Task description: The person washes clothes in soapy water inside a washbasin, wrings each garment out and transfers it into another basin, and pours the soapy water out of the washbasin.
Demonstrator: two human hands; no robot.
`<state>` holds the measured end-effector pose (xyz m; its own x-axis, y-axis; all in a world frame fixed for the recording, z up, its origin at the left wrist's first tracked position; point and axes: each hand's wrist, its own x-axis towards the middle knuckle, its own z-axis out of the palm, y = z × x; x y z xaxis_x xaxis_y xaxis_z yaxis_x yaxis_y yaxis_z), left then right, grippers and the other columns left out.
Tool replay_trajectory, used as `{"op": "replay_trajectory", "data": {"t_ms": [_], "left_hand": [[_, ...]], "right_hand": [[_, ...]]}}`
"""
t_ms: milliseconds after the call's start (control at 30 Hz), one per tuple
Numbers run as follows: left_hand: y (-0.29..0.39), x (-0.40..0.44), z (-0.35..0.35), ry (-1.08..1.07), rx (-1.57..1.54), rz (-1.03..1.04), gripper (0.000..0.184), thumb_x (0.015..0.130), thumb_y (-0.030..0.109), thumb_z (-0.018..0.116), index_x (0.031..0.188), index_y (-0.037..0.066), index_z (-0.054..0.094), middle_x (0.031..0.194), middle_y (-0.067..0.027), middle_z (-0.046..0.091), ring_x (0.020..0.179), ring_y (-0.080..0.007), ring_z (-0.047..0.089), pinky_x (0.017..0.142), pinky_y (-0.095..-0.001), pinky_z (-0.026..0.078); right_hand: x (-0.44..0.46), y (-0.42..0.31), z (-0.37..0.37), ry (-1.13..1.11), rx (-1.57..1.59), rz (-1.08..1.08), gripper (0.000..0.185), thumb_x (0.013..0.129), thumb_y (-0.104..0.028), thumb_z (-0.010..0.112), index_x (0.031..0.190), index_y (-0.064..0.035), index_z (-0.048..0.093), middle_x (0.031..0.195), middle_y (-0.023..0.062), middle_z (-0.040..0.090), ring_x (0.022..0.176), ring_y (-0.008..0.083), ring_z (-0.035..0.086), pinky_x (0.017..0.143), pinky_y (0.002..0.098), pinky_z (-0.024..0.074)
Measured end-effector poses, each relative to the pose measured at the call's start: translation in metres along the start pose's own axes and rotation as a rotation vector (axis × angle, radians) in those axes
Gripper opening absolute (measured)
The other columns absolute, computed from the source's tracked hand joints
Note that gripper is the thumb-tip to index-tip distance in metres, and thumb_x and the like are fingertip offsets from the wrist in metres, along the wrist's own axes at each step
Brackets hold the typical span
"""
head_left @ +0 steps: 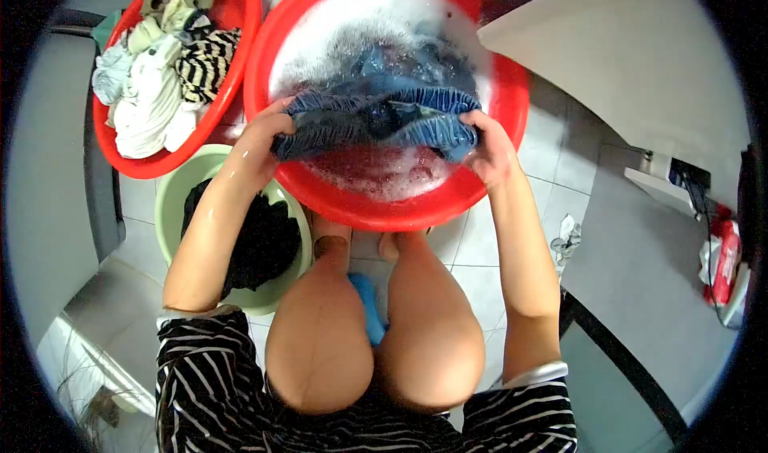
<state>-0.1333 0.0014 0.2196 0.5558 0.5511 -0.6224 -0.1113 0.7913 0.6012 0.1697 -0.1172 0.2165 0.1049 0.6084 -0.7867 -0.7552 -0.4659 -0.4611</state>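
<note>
- Nearest, I am seeing bare knees [320, 357] between striped sleeves [200, 365]; a blue object [368, 309] is showing between the legs, its kind unclear to me.
- Both forearms are reaching forward, bare and wet.
- The left hand [270, 133] is pinching the left end of a dark blue denim garment [360, 121]; I am noting its thumb uppermost, with most fingers hidden.
- The right hand [490, 149] is pinching the opposite end, its fingers partly hidden.
- The garment's gathered band is lying directly between the hands, its long axis running left to right; neither hand is standing nearer to its middle.
- The band is spanning the near half of a red basin [384, 213], while blue cloth beyond it is lying among white suds [320, 29].
- Left of the basin, a green tub [167, 229] is holding black cloth [268, 241].
- Farther off at left, a red tub [251, 13] is holding piled, mostly pale laundry [160, 77].
</note>
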Motion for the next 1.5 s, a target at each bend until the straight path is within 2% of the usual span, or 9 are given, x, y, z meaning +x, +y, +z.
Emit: {"op": "replay_trajectory", "data": {"t_ms": [433,600,700,800,1000,1133,1267,1367,1500], "left_hand": [[0.139,-0.164,0.11,-0.326,-0.023,0.32,0.053,0.067,-0.003,0.043,0.12,-0.004,0.047,0.096,-0.0073,0.06,0.079,-0.0142,0.058,0.073,-0.0249,0.05],[0.182,-0.189,0.107,-0.301,-0.118,0.483,0.01,0.074,-0.005,0.044,0.071,-0.001,0.053,0.075,-0.0068,0.057,0.074,-0.0179,0.058,0.075,-0.0361,0.048],[0.183,-0.186,0.109,-0.339,-0.077,0.571,0.014,0.073,-0.004,0.045,0.081,-0.003,0.056,0.08,-0.0069,0.058,0.08,-0.0187,0.057,0.08,-0.0358,0.047],[0.153,-0.168,0.129,-0.146,0.113,0.607,0.049,0.071,0.001,0.047,0.12,-0.003,0.047,0.103,-0.0088,0.058,0.092,-0.0176,0.056,0.085,-0.0298,0.044],[0.045,-0.028,0.068,-0.119,0.482,0.175,0.059,0.064,0.0,0.048,0.123,0.003,0.048,0.11,-0.0076,0.058,0.102,-0.0205,0.054,0.092,-0.0293,0.042],[-0.042,0.066,0.017,-0.058,1.206,0.635,0.055,0.069,0.011,0.057,0.124,0.009,0.051,0.126,-0.0179,0.047,0.117,-0.0328,0.044,0.099,-0.0337,0.034],[-0.089,0.106,-0.001,0.073,1.826,0.647,0.054,0.075,0.035,0.058,0.127,0.023,0.048,0.13,-0.0153,0.045,0.12,-0.0346,0.041,0.099,-0.0517,0.028],[-0.094,0.158,-0.013,0.255,1.831,0.188,0.052,0.08,0.044,0.054,0.123,0.014,0.051,0.122,-0.017,0.052,0.108,-0.0375,0.05,0.098,-0.0488,0.03],[-0.154,0.201,-0.037,0.396,1.573,0.363,0.057,0.082,0.042,0.053,0.128,0.01,0.043,0.125,-0.0181,0.048,0.111,-0.0368,0.047,0.095,-0.0486,0.033]], "right_hand": [[-0.22,-0.092,0.118,-0.223,-0.071,-0.518,0.019,0.072,-0.006,0.05,0.087,0.0016,0.059,0.083,0.0109,0.064,0.075,0.0225,0.06,0.077,0.0327,0.0486],[-0.268,-0.121,0.129,-0.357,-0.11,-0.774,0.016,0.072,-0.005,0.052,0.084,0.001,0.06,0.082,0.01,0.064,0.077,0.0209,0.061,0.075,0.0334,0.0482],[-0.269,-0.119,0.132,-0.324,-0.172,-0.86,0.014,0.077,-0.012,0.058,0.085,-0.0017,0.062,0.082,0.0085,0.064,0.079,0.0191,0.061,0.076,0.031,0.0471],[-0.23,-0.104,0.121,-0.077,-0.47,-0.767,0.027,0.076,-0.016,0.063,0.097,0.0001,0.061,0.084,0.0072,0.063,0.079,0.0154,0.06,0.072,0.0257,0.0482],[-0.032,-0.009,0.029,0.204,-0.92,-0.548,0.034,0.075,-0.009,0.051,0.107,0.0014,0.057,0.096,0.0151,0.063,0.09,0.0246,0.058,0.083,0.0316,0.0446],[0.055,0.076,0.0,0.354,-1.513,-0.839,0.037,0.081,-0.031,0.057,0.115,-0.0163,0.058,0.129,0.0232,0.043,0.118,0.0405,0.039,0.099,0.0446,0.0307],[0.069,0.103,0.007,0.226,-1.898,-0.634,0.056,0.081,-0.048,0.056,0.132,-0.0298,0.043,0.146,0.0164,0.017,0.129,0.0417,0.022,0.103,0.054,0.0196],[0.108,0.098,-0.016,0.322,-1.886,-0.57,0.074,0.078,-0.055,0.055,0.139,-0.0215,0.031,0.146,0.0177,0.018,0.127,0.043,0.029,0.104,0.0574,0.0161],[0.152,0.111,-0.036,0.573,-1.953,-0.57,0.053,0.08,-0.034,0.057,0.126,-0.0124,0.047,0.126,0.0242,0.043,0.119,0.0393,0.039,0.1,0.0519,0.028]]}}
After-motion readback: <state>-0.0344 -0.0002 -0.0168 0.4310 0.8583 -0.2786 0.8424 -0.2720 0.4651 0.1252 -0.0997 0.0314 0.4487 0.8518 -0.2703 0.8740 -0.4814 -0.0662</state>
